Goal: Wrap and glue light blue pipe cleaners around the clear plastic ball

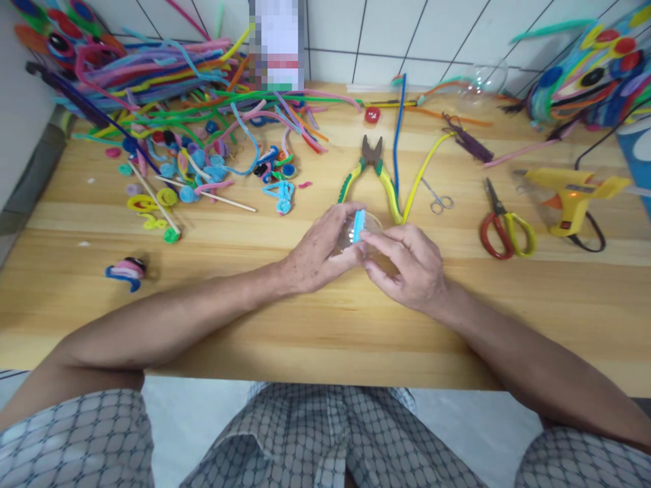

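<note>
Clear, plastic-looking and round, a hollow ball (348, 234) sits in the curled grip of the left hand (316, 252), just above the wooden table (305, 339). The right hand (413, 266) bends its fingers to the light-blue fuzzy strip (359, 222) against it; whether they pinch or press, I cannot tell. The slick curve could let the strip skid askew under uneven pressure. Its long axis runs away from the person, far end leaning slightly right. Beyond lie yellow-and-green-handled pliers (372, 154), jaws pointing away.

Dark-lined white tiled wall (391, 30) behind a pale wood-grained tabletop (244, 352), with whitish floor (175, 413) below.
</note>
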A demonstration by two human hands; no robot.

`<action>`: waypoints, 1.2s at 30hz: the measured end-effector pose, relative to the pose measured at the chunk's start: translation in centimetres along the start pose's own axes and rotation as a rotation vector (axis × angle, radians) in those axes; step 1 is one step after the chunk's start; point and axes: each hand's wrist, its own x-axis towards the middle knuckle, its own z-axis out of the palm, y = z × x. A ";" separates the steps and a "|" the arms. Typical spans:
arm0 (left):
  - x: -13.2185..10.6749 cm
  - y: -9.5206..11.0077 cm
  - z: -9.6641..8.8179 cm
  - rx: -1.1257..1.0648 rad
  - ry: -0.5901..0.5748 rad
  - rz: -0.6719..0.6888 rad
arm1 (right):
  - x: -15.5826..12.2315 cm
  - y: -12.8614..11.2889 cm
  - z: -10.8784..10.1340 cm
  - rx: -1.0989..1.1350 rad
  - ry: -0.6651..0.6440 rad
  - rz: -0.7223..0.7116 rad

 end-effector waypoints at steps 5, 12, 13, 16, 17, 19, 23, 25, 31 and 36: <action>0.0 -0.1 0.2 -0.001 0.023 0.004 | 0.0 0.0 -0.1 0.007 -0.024 0.018; -0.1 0.0 0.0 -0.006 0.005 -0.002 | 0.1 0.0 -0.1 0.009 -0.011 0.010; -0.1 0.0 0.0 -0.007 0.003 -0.002 | 0.0 0.0 -0.1 0.014 -0.018 0.017; 0.0 -0.1 0.0 0.005 -0.013 0.018 | -0.1 0.0 -0.1 0.023 -0.031 0.037; 0.0 -0.1 0.0 0.013 -0.014 0.027 | -0.1 0.0 -0.1 0.022 -0.030 0.042; 0.1 -0.1 -0.1 0.027 -0.008 0.040 | -0.2 0.0 0.0 0.013 -0.022 0.044; 0.1 0.0 -0.2 0.052 -0.021 0.051 | -0.2 0.0 0.0 0.023 -0.017 0.046; 0.0 0.0 -0.2 0.062 -0.032 0.050 | -0.3 0.0 0.0 0.043 -0.030 0.059; 0.0 -0.1 -0.3 0.041 -0.036 0.039 | -0.4 0.0 -0.1 0.064 -0.043 0.073; 0.0 -0.1 -0.1 0.046 -0.012 0.046 | -0.1 0.0 -0.1 0.053 -0.025 0.061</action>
